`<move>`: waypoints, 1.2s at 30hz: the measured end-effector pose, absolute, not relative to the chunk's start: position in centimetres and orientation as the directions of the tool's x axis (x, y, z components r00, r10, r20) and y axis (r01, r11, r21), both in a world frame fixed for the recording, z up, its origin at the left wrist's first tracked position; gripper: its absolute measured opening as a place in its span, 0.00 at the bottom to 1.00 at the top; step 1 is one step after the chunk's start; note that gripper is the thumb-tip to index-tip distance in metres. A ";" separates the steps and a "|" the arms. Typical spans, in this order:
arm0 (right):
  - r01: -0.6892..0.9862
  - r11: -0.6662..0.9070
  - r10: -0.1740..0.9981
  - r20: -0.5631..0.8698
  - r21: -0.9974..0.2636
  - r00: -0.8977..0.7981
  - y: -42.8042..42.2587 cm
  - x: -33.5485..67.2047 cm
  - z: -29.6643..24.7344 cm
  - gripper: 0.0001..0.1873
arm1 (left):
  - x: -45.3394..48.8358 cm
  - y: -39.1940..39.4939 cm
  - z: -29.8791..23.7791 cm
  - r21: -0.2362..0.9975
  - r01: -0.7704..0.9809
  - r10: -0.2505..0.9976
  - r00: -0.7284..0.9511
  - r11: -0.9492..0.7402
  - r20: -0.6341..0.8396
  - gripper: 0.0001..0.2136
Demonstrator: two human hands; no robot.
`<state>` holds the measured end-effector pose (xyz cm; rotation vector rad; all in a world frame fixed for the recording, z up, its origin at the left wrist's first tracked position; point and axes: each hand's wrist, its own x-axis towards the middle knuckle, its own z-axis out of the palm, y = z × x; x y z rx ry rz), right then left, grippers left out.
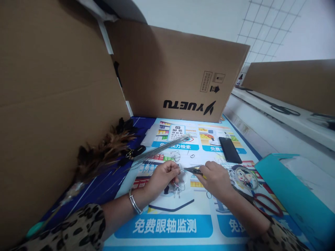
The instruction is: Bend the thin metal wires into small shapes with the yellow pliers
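Observation:
My left hand (167, 175) is closed in a pinch on a thin wire loop (186, 179) over the middle of the table. In my right hand (215, 177) is a pair of pliers (194, 170), its dark jaws pointing left toward my left fingertips. The jaw tips are close to the wire; whether they touch it I cannot tell. Below my left hand lie small tangled wire pieces (178, 192). A bundle of straight silvery wires (164, 146) stretches diagonally behind my left hand. A small bent wire ring (192, 156) lies farther back.
A black phone (230, 150) lies at the right, behind a round clear dish (246, 177) and red-handled scissors (268, 204). A teal box (293, 195) stands far right. Brown feathers (102, 153) lie left. Cardboard panels (178, 69) wall the back and left.

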<state>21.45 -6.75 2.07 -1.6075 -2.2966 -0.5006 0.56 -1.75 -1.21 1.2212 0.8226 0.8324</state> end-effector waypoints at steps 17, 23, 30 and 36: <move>0.942 0.283 0.909 0.365 -0.180 -0.203 -6.6 20.9 0.5 0.12 | 0.6 -1.9 -0.5 0.997 0.031 0.859 0.505 0.074 -0.080 0.11; 0.948 0.280 0.909 0.359 -0.150 -0.211 -6.4 21.5 0.9 0.14 | 0.5 -1.9 -0.6 0.996 0.010 0.859 0.506 0.086 -0.079 0.09; 0.942 0.311 0.939 0.194 -0.123 -0.284 -6.2 22.1 2.5 0.14 | 0.6 -1.8 -0.9 0.997 -0.004 0.864 0.499 0.075 -0.063 0.08; 0.944 0.317 0.944 0.129 -0.090 -0.304 -6.2 22.2 2.9 0.15 | 0.5 -1.8 -0.8 0.997 -0.004 0.876 0.477 0.081 -0.069 0.09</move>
